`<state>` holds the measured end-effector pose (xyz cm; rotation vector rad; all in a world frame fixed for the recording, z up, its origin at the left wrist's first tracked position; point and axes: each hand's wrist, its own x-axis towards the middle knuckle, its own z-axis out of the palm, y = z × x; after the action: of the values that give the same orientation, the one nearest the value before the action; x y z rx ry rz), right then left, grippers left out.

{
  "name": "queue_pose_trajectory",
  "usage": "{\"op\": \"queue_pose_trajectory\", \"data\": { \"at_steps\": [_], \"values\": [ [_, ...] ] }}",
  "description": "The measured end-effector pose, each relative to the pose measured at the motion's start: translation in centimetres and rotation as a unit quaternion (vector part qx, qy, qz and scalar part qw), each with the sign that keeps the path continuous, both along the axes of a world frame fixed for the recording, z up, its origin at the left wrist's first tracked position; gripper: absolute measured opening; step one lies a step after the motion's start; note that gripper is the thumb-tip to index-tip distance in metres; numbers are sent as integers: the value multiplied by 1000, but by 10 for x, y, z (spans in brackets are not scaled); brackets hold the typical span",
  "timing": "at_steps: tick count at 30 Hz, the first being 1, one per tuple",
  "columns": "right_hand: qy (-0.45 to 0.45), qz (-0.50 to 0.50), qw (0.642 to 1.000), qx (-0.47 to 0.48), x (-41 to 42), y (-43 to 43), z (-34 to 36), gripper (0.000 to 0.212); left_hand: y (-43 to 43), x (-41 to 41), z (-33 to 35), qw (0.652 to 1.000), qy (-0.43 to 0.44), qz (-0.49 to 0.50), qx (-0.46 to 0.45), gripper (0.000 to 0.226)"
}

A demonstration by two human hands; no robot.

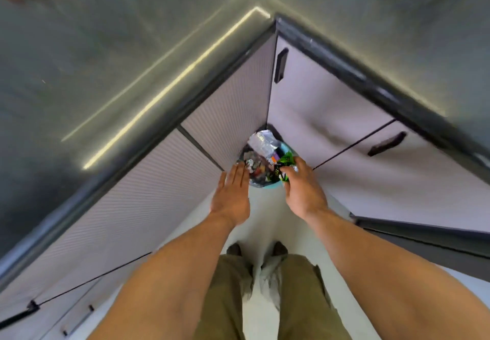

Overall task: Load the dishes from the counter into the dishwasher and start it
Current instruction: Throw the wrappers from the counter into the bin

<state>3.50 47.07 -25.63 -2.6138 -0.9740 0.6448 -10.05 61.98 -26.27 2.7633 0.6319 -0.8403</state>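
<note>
I look straight down into a counter corner. On the floor in that corner stands a small teal bin (267, 185) full of foil and wrappers. My right hand (302, 188) hovers over its right rim and pinches a green and black wrapper (285, 163). My left hand (233, 188) is stretched flat, fingers straight, at the bin's left rim, holding nothing. No dishes or dishwasher interior are visible. The frame is blurred by motion.
Grey countertops (106, 61) run along both sides of the corner, with pale cabinet fronts (318, 127) and dark handles (280, 65) below. A dark panel (424, 239) juts out at right. My legs and shoes (234, 249) stand on the white floor.
</note>
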Motion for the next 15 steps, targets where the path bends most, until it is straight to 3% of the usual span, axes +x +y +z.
{"op": "queue_pose_trajectory", "data": {
  "at_steps": [5, 8, 15],
  "values": [
    [-6, 61, 998, -15, 21, 21, -148, 59, 7, 5, -134, 998, 52, -31, 3, 79],
    [-16, 103, 994, -37, 40, 44, -225, 78, 15, 26, -205, 999, 12, -37, 9, 77],
    [-65, 189, 976, -85, 54, 56, -340, 30, 32, 58, -321, 996, -35, -81, 16, 75]
  ]
}}
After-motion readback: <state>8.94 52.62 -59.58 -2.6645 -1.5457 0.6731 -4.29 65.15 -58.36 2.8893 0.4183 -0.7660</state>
